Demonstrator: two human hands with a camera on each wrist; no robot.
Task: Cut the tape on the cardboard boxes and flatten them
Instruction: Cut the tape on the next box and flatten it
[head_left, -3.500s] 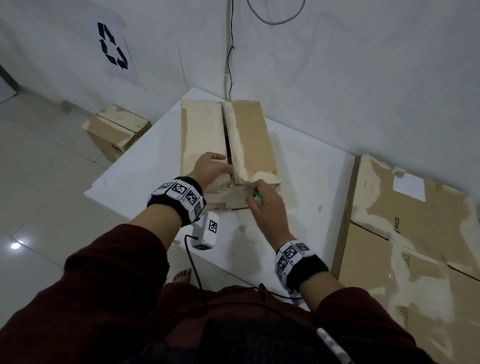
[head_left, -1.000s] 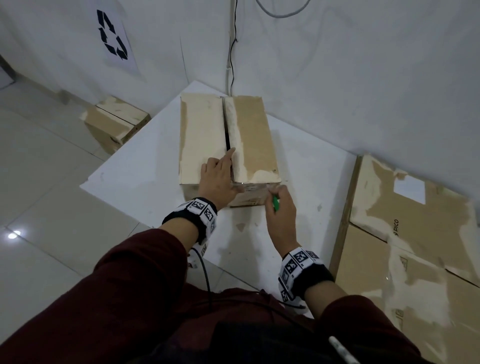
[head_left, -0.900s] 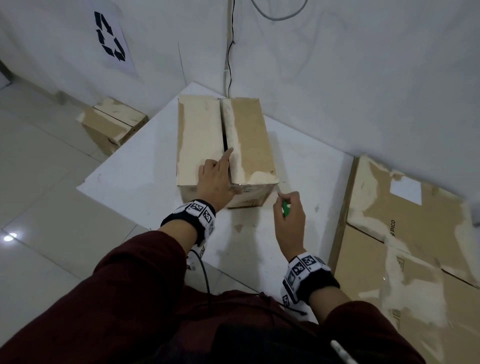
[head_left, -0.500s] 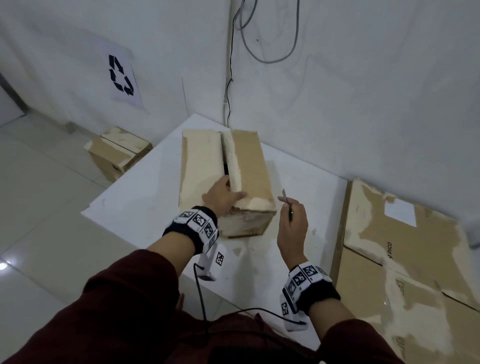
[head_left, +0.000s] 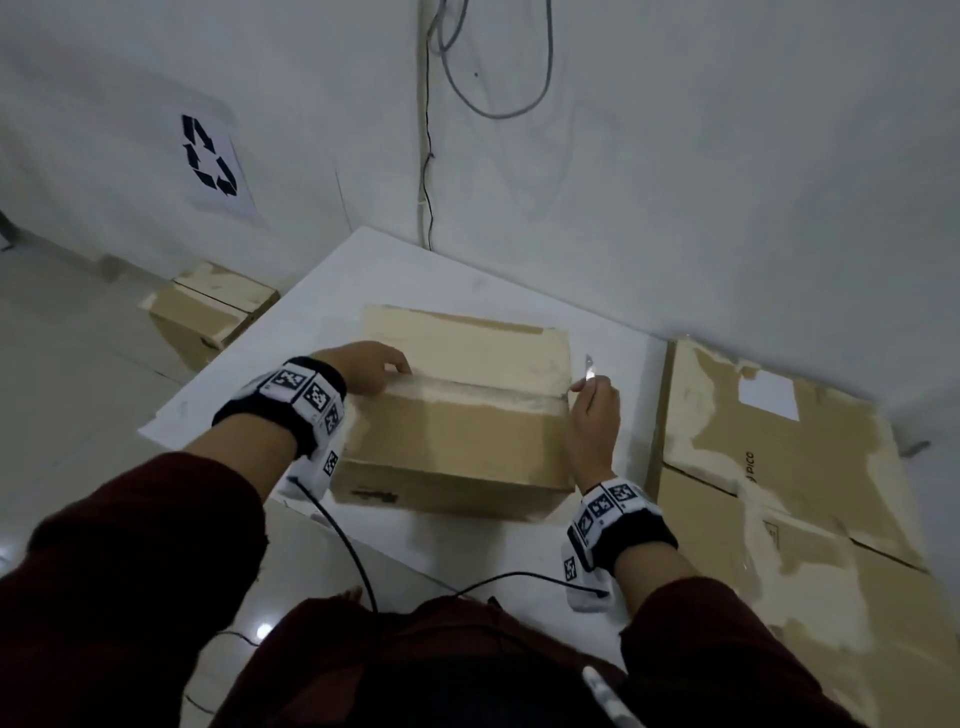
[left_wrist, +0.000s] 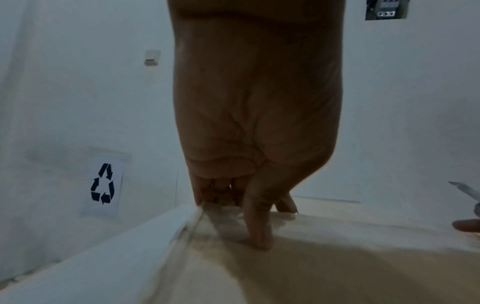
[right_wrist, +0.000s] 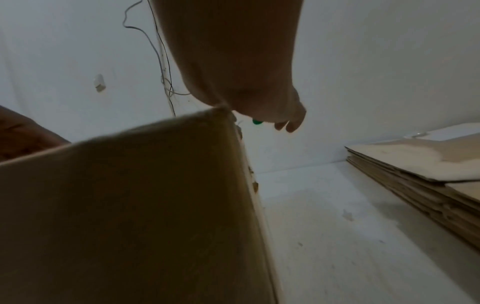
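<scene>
A brown cardboard box (head_left: 457, 431) lies crosswise on the white table (head_left: 322, 306), its taped top seam running left to right. My left hand (head_left: 369, 366) holds the seam's left end, fingers curled onto the top edge and thumb pressed on the top (left_wrist: 257, 232). My right hand (head_left: 592, 410) is at the box's right end and grips a green-handled knife (right_wrist: 257, 122). Its blade (head_left: 589, 369) points up, just off the top right corner of the box. The blade (left_wrist: 467, 190) also shows at the right edge of the left wrist view.
A stack of flattened cardboard (head_left: 779, 467) lies to the right of the table. Another taped box (head_left: 208, 306) sits on the floor at the left, below a recycling sign (head_left: 210, 156). Cables (head_left: 426, 156) hang down the wall behind the table.
The box has been turned a quarter turn, so its seam now runs left to right. My left hand moved to its left end, my right hand with the knife to its right end.
</scene>
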